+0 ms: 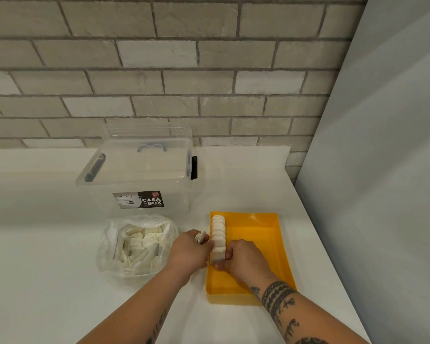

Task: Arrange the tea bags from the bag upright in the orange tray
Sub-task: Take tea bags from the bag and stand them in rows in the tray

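White tea bags (218, 233) stand upright along the orange tray's (258, 229) left wall, left hand (189, 250) and right hand (245, 260) each pinching some

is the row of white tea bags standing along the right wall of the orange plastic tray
No, the row of white tea bags stands against the left wall of the orange plastic tray.
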